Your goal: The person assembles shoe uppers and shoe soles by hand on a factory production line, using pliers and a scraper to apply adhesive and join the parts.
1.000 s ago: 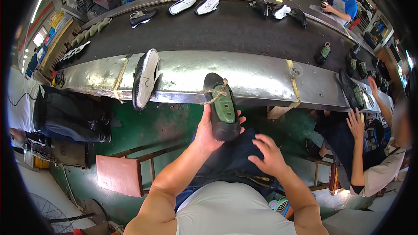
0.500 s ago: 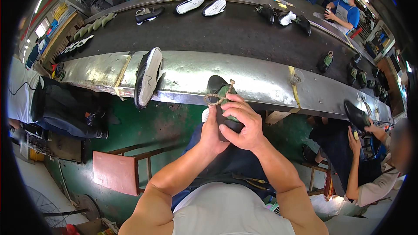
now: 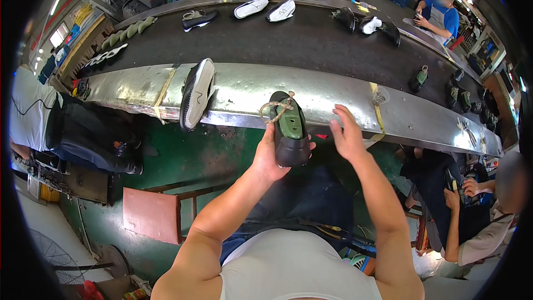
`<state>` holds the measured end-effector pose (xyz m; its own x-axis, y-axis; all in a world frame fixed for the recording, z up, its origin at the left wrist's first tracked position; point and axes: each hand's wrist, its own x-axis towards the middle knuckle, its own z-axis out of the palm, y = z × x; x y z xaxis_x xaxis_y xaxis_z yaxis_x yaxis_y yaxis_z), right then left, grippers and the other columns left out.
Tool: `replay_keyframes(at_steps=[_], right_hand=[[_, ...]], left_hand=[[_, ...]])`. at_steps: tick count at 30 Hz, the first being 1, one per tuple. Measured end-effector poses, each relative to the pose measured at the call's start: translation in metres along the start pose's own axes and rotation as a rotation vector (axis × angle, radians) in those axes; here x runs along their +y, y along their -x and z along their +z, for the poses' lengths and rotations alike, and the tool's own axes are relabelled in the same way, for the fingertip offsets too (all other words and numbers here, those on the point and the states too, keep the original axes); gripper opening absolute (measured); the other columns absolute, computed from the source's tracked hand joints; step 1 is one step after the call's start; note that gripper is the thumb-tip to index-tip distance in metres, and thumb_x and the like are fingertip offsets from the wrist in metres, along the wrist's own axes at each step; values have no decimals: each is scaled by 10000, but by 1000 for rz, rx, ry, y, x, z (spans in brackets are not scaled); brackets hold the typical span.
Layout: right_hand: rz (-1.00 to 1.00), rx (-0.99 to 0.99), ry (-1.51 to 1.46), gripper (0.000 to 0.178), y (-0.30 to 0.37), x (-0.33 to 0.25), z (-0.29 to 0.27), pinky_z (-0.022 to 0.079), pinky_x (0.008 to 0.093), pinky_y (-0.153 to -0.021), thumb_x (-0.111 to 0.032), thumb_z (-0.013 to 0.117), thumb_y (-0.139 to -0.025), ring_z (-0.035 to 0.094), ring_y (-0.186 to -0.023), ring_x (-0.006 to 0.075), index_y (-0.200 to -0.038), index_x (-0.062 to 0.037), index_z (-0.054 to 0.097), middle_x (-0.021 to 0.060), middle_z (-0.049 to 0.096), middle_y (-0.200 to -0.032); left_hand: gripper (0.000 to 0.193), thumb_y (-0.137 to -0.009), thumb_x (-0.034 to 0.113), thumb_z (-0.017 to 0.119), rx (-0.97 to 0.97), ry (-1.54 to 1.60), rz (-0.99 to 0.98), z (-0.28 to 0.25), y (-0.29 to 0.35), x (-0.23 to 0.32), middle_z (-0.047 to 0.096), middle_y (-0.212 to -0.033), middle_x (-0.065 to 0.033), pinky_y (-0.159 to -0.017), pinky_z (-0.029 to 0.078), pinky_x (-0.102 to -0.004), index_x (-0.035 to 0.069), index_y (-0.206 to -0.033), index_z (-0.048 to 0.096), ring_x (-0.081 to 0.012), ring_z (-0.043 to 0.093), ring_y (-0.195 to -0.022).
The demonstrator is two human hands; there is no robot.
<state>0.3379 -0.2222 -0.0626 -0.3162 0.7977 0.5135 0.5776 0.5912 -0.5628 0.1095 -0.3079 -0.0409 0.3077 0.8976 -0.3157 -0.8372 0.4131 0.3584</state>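
Note:
My left hand (image 3: 272, 157) is wrapped round a black shoe (image 3: 293, 151) from its left and underside, with fingertips showing at its right edge. Inside the shoe sits a green shoe last (image 3: 291, 124), and a looped cord (image 3: 268, 112) is tied to its top. The shoe's toe points away, over the near metal edge of the bench. My right hand (image 3: 350, 138) is raised to the right, apart from the shoe, fingers stretched and nothing in them. Left of my hands, a shoe with a white sole (image 3: 198, 95) lies on its side on the metal ledge.
A dark conveyor belt (image 3: 233, 41) carries white-soled shoes (image 3: 251, 8) and several shoes on green lasts (image 3: 418, 79). A clear cup (image 3: 380, 95) stands on the metal ledge (image 3: 327, 91). A co-worker (image 3: 472, 211) sits at right, another person (image 3: 438, 14) across. A stool (image 3: 151, 214) is at left.
My right hand has let go of the shoe and moved off to the right. The shoe is turned so its green last shows fully, still in my left hand.

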Motion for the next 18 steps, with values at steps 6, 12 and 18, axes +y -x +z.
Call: replay_keyframes(at_steps=[6, 12, 18], right_hand=[[-8, -17, 539, 462, 13, 84, -7, 343, 512, -1098, -275, 650, -877, 460, -1298, 424, -1201, 45, 567, 222, 549, -1320], [-34, 53, 555, 507, 9, 83, -9, 357, 509, -1023, -336, 676, -803, 498, -1200, 381, -1164, 4, 569, 176, 549, -1204], [-16, 43, 571, 560, 11, 88, -1, 351, 530, -1044, -366, 683, -794, 489, -1238, 380, -1204, 0, 578, 181, 546, -1264]], left_hand=[[798, -991, 697, 247, -29, -86, -2, -12, -42, 27, 586, -1323, -250, -917, 527, -526, 79, -1439, 480, -455, 597, -1164], [846, -975, 727, 212, -376, 38, -23, 29, -176, 114, 606, -1284, -244, -913, 522, -556, 60, -1426, 471, -443, 607, -1135], [863, -980, 729, 266, 338, -566, 352, 66, -313, 133, 365, -1565, -171, -1207, 175, -474, 64, -1521, 370, -296, 301, -1466]])
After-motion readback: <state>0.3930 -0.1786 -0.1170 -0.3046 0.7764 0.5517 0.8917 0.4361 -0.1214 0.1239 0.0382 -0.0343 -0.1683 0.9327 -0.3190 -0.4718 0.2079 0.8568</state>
